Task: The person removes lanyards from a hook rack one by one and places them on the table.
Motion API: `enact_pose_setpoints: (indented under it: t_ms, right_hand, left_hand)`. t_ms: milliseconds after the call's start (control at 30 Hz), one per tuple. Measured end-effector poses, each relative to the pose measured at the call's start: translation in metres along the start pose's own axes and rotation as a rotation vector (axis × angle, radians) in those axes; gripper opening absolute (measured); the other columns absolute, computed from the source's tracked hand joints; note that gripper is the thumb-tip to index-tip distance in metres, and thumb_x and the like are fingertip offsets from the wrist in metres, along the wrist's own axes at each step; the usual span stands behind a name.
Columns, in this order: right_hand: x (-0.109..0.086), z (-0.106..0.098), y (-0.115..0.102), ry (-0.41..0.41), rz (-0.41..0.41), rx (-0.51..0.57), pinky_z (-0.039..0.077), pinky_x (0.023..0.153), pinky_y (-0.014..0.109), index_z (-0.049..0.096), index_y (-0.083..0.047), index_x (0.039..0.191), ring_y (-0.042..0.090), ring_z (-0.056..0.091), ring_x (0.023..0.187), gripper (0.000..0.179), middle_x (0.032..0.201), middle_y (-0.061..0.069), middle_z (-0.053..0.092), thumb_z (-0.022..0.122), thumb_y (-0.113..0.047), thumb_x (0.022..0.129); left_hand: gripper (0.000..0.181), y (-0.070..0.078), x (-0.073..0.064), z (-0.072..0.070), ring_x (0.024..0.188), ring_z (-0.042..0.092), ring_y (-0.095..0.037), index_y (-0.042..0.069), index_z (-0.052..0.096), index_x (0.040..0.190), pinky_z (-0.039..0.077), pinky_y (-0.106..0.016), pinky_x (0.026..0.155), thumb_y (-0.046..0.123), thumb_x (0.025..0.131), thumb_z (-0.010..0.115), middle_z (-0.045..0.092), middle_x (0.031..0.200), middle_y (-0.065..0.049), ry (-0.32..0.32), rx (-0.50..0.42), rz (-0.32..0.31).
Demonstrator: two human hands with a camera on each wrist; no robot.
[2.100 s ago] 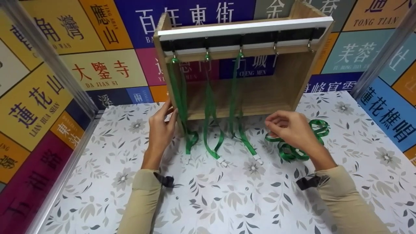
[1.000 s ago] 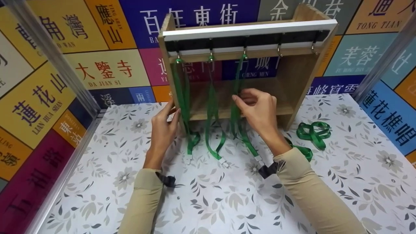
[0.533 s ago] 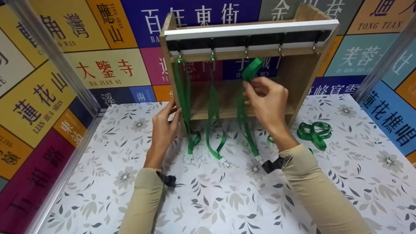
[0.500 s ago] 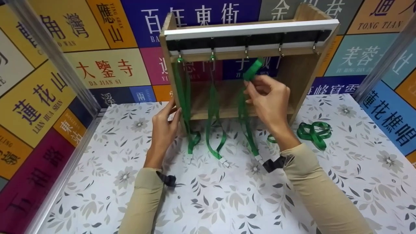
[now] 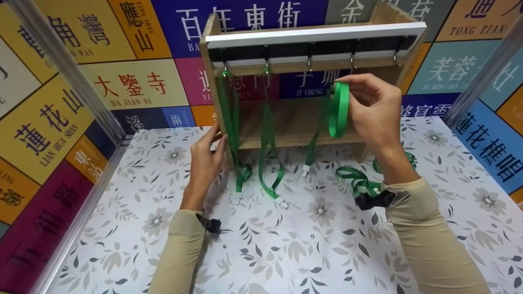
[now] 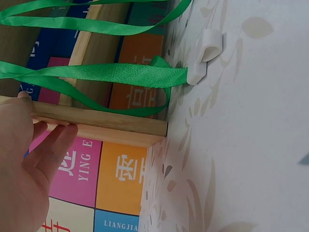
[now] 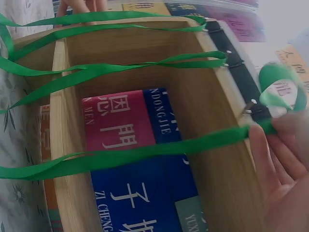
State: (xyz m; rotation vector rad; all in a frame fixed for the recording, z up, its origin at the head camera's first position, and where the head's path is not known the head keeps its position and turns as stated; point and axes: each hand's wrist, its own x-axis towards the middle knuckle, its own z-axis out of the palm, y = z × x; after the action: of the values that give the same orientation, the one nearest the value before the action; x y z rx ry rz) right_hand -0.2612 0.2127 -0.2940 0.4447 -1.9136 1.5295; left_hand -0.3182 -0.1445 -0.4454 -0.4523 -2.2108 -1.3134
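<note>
My right hand (image 5: 378, 112) pinches a green lanyard (image 5: 340, 109) in front of the rack, below the hooks. A loop of it stands out beyond the fingers, and its strap runs down to a white clip (image 5: 306, 170). In the right wrist view the pinched strap (image 7: 145, 157) crosses the rack's opening. My left hand (image 5: 205, 159) holds the wooden rack (image 5: 294, 143) by its left side panel (image 6: 116, 126), thumb on one face and fingers on the other. Two other green lanyards (image 5: 229, 114) hang from the two leftmost hooks, their white clips down at the tabletop.
The third hook (image 5: 310, 65) and the two to its right are bare. More green lanyards (image 5: 361, 181) lie on the floral tabletop (image 5: 261, 253) at the right, partly behind my right forearm. Printed sign panels (image 5: 135, 83) stand behind and at both sides.
My right hand has taken the third lanyard off its hook and moved right with it; the lanyard's clip has shifted left and back. The left hand stays on the rack.
</note>
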Motion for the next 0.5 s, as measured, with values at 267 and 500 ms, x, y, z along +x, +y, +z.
enact_pose_setpoints:
  t_ms: [267,500]
  right_hand:
    - [-0.026,-0.032,0.011,-0.385,0.036,0.201,0.066,0.073,0.025,0.077,0.011,0.111,0.021,0.08,0.083,0.014,0.099,0.017,0.081,0.074,0.006,0.098]
    - [-0.041,-0.058,0.023,-0.53,0.115,0.198,0.065,0.073,0.023,0.075,0.012,0.113,0.018,0.078,0.081,0.015,0.098,0.012,0.081,0.07,0.011,0.098]
  left_hand:
    - [0.053,0.002,0.0,0.001,0.124,0.076,-0.024,0.022,0.053,0.162,0.068,-0.037,0.086,0.028,0.11,0.065,0.067,0.152,-0.003,0.006,0.023,0.005]
    - [0.052,0.0,0.0,0.0,0.124,0.076,-0.025,0.021,0.054,0.161,0.069,-0.036,0.085,0.029,0.11,0.064,0.067,0.152,-0.003,0.011,0.018,0.014]
